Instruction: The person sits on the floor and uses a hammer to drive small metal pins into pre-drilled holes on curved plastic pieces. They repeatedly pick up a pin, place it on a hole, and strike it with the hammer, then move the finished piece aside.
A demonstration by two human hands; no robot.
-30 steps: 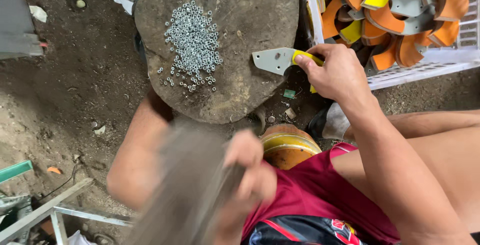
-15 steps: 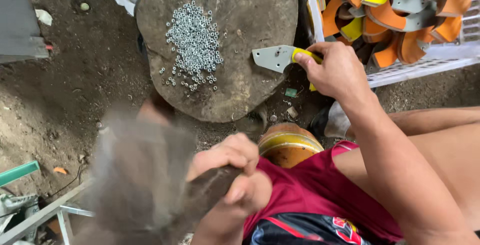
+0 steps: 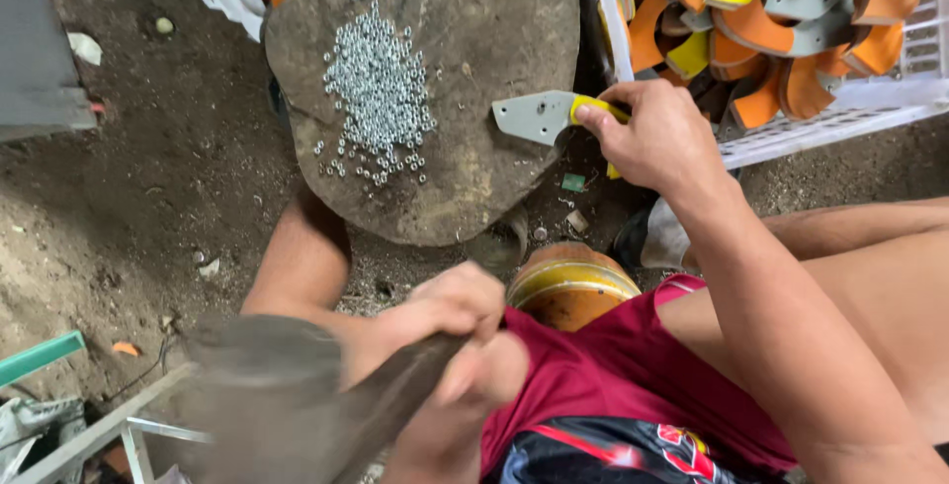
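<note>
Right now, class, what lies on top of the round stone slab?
On the stone slab: a heap of small silver nuts and a grey metal blade, held by the right hand, which covers its yellow end.

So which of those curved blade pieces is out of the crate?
The grey blade with the yellow handle, held flat on the stone slab by the right hand; all others sit in the white crate.
</note>
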